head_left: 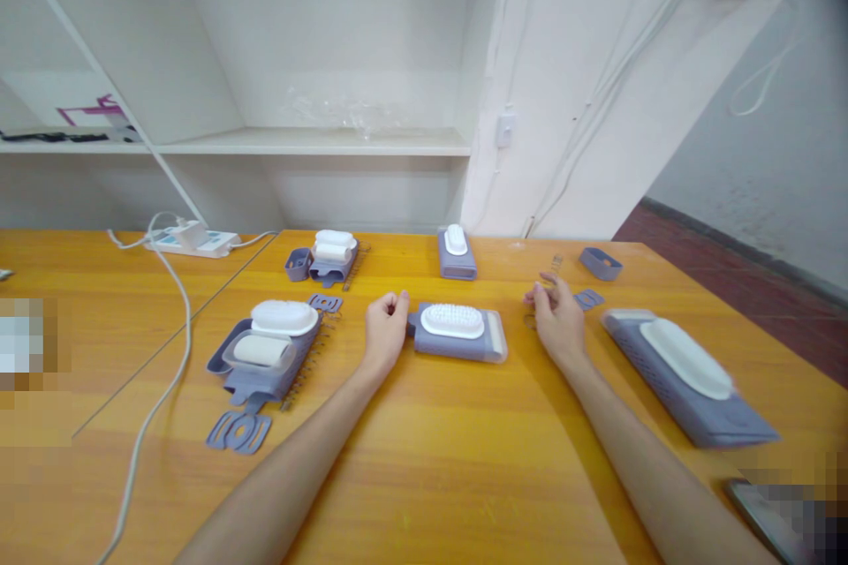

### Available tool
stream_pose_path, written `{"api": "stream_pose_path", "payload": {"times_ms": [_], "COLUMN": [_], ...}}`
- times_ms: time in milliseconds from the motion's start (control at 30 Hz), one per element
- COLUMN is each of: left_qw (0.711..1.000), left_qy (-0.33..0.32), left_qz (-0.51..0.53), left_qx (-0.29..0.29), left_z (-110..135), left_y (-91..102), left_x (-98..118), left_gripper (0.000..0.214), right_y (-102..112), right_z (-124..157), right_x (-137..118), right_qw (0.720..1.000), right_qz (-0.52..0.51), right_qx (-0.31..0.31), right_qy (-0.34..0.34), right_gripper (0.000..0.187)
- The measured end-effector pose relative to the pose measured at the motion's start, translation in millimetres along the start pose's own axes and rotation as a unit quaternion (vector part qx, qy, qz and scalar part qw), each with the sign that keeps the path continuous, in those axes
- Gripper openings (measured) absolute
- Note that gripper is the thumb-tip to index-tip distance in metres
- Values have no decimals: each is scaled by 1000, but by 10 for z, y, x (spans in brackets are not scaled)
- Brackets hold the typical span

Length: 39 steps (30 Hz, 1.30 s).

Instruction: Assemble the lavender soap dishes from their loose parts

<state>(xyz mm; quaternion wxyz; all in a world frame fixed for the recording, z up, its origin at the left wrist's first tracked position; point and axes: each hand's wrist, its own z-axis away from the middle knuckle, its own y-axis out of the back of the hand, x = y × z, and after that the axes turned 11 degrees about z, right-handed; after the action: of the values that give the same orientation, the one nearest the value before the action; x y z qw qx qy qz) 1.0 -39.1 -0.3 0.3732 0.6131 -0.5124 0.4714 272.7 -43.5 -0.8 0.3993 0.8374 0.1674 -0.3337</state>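
Observation:
My left hand (386, 331) is closed, with thumb and fingers together, at the left end of a grey-purple holder (434, 344). Whatever its fingers may hold there is hidden. A white bristled scrub brush (453, 321) lies on top of this holder, and a translucent piece sticks out at its right end. Over a row of small metal hooks (557, 263), my right hand (560, 318) has its fingers curled together. Whether a hook is between them cannot be made out. Beside that hand lies a flat grey cut-out piece (588, 299).
Similar holder sets (265, 353) stand on the left. Another holder (457, 260) is at the back, a larger one (689, 380) at right. A small grey cup (600, 263) sits at back right. A power strip (192, 238) and white cable (185, 327) lie left.

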Motion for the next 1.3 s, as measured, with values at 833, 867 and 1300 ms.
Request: {"api": "stream_pose_path", "payload": {"times_ms": [833, 867, 1300], "left_qw": [928, 920, 903], "left_qy": [-277, -288, -261], "left_qz": [-230, -242, -316], "left_qx": [-97, -115, -128], "left_z": [272, 282, 234], "left_y": [-57, -60, -103], "left_x": [248, 256, 146], "left_gripper": [48, 53, 64], "right_y": [208, 202, 163], "right_z": [-55, -50, 73], "right_x": [-26, -37, -201], "right_qw": [875, 873, 857], "right_qz": [468, 471, 499], "right_qx": [-107, -106, -110], "right_qy": [-66, -66, 66], "right_gripper": [37, 37, 25]}}
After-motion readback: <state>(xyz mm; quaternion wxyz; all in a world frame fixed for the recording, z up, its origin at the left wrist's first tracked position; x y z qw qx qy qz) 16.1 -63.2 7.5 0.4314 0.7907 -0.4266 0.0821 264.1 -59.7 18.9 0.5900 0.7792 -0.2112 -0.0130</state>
